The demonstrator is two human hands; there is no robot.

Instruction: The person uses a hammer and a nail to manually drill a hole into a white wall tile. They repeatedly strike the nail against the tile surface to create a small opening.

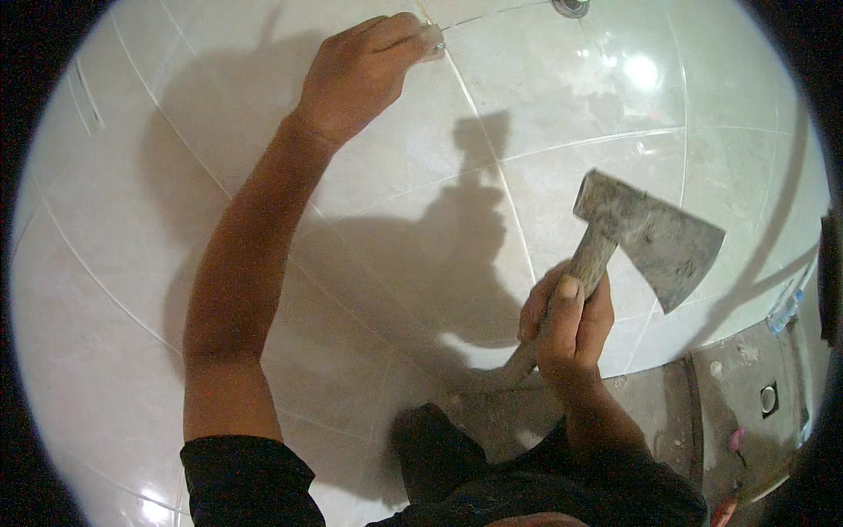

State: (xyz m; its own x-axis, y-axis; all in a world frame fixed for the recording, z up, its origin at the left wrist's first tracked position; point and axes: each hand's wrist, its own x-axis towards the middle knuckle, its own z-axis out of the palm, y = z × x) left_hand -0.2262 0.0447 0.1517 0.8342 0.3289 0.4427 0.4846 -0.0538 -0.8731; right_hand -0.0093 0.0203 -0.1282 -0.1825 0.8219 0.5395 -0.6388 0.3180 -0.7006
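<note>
My right hand (572, 327) is wrapped round the wooden handle of a hatchet (659, 230), its thumb lying along the shaft. The grey, stained blade stands off to the right, with the flat back of the head turned up and left. High on the tiled wall (386, 189), my left hand (362, 72) is raised with its fingers pinched together at a joint between tiles. Something small and pale shows at those fingertips, too small and blurred to name. The hatchet appears apart from the wall, and my left forearm reaches up along the left side.
A round metal fitting (571, 7) sits in the wall at the top. At the lower right, the grey floor (650, 408) has a drain (769, 400), a pink object (736, 439) and a clear bottle (784, 311) near the wall. Shadows of my arms fall across the tiles.
</note>
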